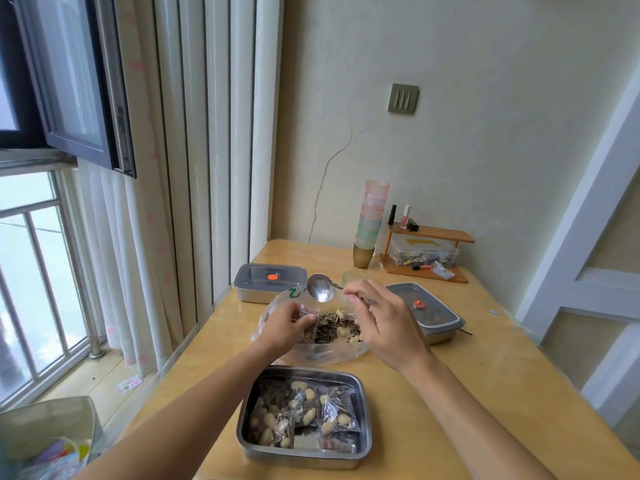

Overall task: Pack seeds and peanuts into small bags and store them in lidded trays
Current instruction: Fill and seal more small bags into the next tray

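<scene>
A big clear plastic bag [332, 355] lies open on the table, with a heap of sunflower seeds and peanuts [337, 329] in it. My left hand [285, 327] pinches a small clear bag [309, 325], partly filled, upright over the heap. My right hand [384, 323] grips a metal spoon [321, 288] by its handle; the empty bowl is raised just above the small bag. Nearer to me stands an open steel tray [365, 441] holding several filled small bags [337, 408].
Two lidded steel trays stand further back: one at the left [270, 282], one at the right [427, 315] with dark contents. A stack of coloured cups [370, 223] and a wooden rack [429, 252] with small items sit by the wall. The window and curtains are on the left.
</scene>
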